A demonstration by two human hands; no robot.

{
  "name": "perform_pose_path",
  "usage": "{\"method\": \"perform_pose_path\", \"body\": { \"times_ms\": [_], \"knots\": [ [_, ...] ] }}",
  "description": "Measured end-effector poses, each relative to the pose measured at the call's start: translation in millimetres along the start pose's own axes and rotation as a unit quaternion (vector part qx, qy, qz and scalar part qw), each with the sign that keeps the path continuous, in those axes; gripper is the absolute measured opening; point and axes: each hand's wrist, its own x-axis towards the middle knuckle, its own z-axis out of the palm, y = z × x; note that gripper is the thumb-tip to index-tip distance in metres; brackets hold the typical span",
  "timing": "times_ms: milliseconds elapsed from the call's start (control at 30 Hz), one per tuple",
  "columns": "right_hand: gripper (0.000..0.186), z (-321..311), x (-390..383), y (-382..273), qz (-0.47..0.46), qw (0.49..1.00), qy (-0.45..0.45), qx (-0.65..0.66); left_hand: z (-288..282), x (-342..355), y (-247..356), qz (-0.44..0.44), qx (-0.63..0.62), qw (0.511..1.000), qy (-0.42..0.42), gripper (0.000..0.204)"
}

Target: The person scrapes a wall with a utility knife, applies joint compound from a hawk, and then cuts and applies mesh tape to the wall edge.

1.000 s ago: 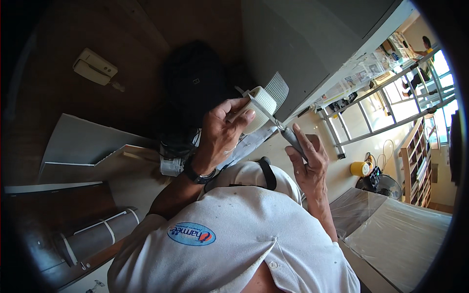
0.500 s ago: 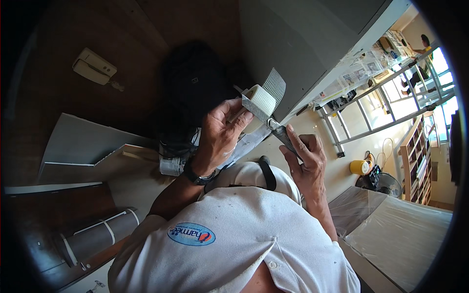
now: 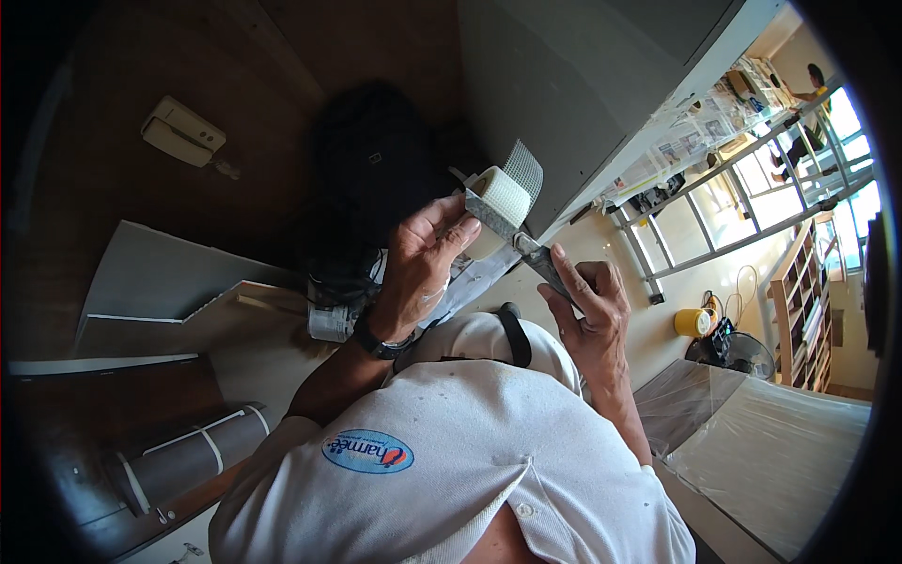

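Watching remotely, I am seeing the left hand (image 3: 420, 263) gripping a white mesh tape roll (image 3: 508, 195) near a grey panel (image 3: 573, 103), while the right hand (image 3: 598, 303), held apart, is clasping a putty knife (image 3: 547, 266), its blade lying across the roll's near side.

On the left breast of my white shirt (image 3: 470, 414), a blue oval badge (image 3: 367, 451) bears one large stylised word and a smaller line of lettering, inverted from my viewpoint. Newspaper sheets (image 3: 676, 141), beyond the edge of the grey panel (image 3: 564, 103), carry headlines and columns too small to read.
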Motion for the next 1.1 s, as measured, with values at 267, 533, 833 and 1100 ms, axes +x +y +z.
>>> {"method": "perform_pose_path", "body": {
  "times_ms": [267,533,833,1100],
  "knots": [
    [0.059,1.6,-2.1,4.2,-0.01,1.0,-0.004,-0.001,-1.2,-1.0,-1.9,-0.002,0.002,1.0,-0.01,0.032],
    [0.061,4.9,-3.7,8.1,-0.015,1.0,-0.009,-0.002,1.3,2.9,-3.1,-0.032,0.034,0.999,-0.022,0.033],
    [0.072,6.7,-1.9,14.8,0.02,0.991,-0.075,0.107,3.4,1.2,-0.6,-0.034,0.077,0.996,-0.004,0.032],
    [0.074,34.4,56.4,27.7,0.253,0.788,0.011,0.561,2.8,0.2,-9.9,0.024,0.215,0.976,-0.021,0.045]
  ]
}}
